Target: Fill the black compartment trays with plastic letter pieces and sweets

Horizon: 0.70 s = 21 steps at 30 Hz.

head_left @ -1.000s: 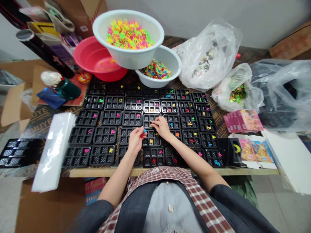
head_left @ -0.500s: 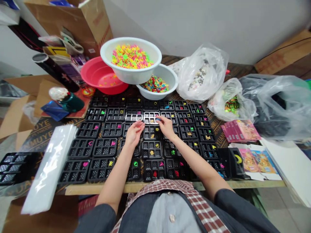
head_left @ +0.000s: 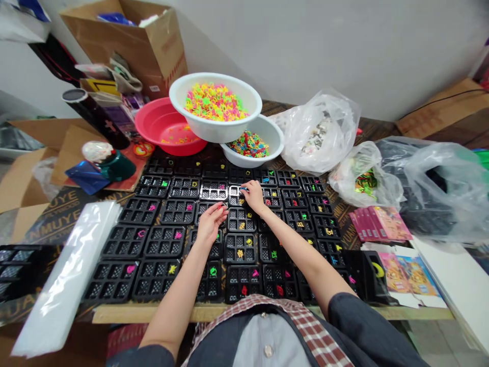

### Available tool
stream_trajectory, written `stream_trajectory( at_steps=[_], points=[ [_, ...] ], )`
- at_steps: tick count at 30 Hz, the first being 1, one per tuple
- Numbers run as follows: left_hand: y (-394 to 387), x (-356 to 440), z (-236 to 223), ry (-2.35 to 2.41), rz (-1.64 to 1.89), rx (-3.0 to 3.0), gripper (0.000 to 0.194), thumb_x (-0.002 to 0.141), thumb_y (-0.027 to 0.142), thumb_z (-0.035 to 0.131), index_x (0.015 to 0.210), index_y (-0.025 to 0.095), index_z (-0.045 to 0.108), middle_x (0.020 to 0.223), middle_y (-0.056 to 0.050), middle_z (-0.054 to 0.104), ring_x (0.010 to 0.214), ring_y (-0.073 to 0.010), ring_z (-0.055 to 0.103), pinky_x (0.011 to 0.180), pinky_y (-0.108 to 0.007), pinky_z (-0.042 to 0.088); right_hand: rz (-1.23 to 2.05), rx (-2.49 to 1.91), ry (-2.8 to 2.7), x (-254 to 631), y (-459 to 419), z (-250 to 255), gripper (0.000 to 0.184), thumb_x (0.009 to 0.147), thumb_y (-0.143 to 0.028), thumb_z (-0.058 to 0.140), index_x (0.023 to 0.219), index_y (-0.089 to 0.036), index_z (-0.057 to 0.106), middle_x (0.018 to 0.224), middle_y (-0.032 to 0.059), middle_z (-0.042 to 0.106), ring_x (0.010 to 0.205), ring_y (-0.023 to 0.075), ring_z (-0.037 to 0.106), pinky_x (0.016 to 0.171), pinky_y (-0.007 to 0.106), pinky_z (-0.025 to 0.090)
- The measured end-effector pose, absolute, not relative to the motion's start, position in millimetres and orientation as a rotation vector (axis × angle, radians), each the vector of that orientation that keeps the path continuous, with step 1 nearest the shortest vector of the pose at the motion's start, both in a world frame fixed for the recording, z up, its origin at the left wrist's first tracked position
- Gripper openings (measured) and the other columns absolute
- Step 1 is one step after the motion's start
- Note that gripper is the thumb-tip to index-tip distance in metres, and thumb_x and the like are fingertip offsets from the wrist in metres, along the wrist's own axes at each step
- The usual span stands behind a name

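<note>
Right hand (head_left: 253,196) fingertips pinched on a blue piece (head_left: 244,189) over a black tray (head_left: 237,195); left hand (head_left: 211,224) curled around small pieces (grip unclear).

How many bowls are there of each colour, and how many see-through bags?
White bowls: 2, the top one resting on the lower one
Red bowl: 1
Clear plastic bags holding things: 3
Total: 6
</note>
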State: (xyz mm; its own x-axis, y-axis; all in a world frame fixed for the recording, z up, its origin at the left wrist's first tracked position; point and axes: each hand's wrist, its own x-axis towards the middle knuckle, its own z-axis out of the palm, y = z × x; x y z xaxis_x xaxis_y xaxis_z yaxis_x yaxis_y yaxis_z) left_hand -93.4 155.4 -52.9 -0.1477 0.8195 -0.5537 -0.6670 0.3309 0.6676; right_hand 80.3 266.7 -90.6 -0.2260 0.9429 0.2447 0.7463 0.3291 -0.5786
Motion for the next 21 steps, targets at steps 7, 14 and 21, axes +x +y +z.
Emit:
stream_trajectory(
  at_steps=[7, 14, 21],
  points=[
    [155.3, -94.2, -50.9, 1.115, 1.338, 0.130, 0.022, 0.067, 0.003, 0.071, 0.087, 0.013, 0.072, 0.071, -0.004, 0.071, 0.059, -0.0079, 0.064, 0.059, -0.018, 0.052, 0.604, -1.488, -1.899, 77.2, 285.1, -92.9, 0.011, 0.085, -0.016, 0.061, 0.091, -0.017, 0.070, 0.087, 0.0079, 0.067, 0.087, 0.0223, 0.057, 0.084, 0.037, 0.046],
    [156.7, -100.0, -49.3, 1.094, 1.354, 0.095, 0.025, 0.065, -0.001, 0.067, 0.085, 0.013, 0.070, 0.072, -0.004, 0.071, 0.066, -0.0114, 0.068, 0.064, -0.021, 0.055, 0.830, -1.435, -1.653, 73.7, 290.7, -95.9, 0.014, 0.085, -0.023, 0.058, 0.091, -0.017, 0.069, 0.090, 0.0062, 0.072, 0.082, 0.0188, 0.063, 0.080, 0.032, 0.049],
    [156.9, -102.9, -51.3, 1.071, 1.343, 0.074, 0.024, 0.067, -0.001, 0.068, 0.086, 0.014, 0.068, 0.079, -0.006, 0.073, 0.067, -0.0122, 0.069, 0.064, -0.021, 0.055, 0.743, -1.508, -1.636, 78.4, 308.0, -93.8, 0.013, 0.087, -0.022, 0.056, 0.089, -0.018, 0.068, 0.090, 0.0072, 0.071, 0.085, 0.0205, 0.062, 0.083, 0.035, 0.048]
  ],
)
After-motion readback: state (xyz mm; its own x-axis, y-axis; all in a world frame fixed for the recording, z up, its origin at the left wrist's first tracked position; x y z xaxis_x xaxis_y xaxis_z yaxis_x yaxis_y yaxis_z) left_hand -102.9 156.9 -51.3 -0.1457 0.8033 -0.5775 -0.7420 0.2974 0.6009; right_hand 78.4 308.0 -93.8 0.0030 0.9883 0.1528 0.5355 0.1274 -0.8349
